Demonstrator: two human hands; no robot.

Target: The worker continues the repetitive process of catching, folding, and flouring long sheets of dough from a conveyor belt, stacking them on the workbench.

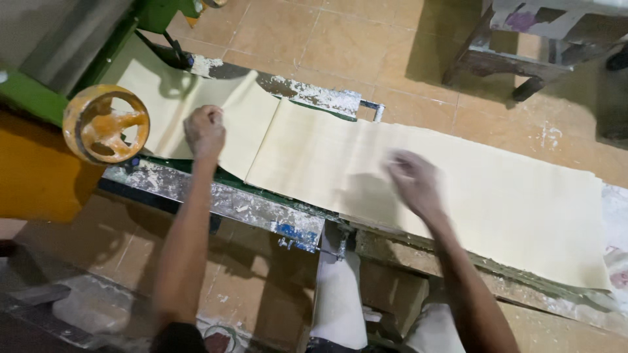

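A long pale sheet of dough [471,189] lies flat along a floured metal machine table [261,212]. A second stretch of dough [163,98] comes out of the green machine at the left and overlaps it. My left hand [205,131] is curled, knuckles up, resting on that overlapping dough near the roller side. Over the middle of the long sheet, my right hand [412,180] lies flat and blurred, fingers spread, holding nothing.
An orange hand wheel [104,124] sticks out from the green machine frame [33,95] at the left. A tiled floor [314,39] lies behind, with a wooden bench leg [497,62] at top right. My trouser legs [337,294] show below the table.
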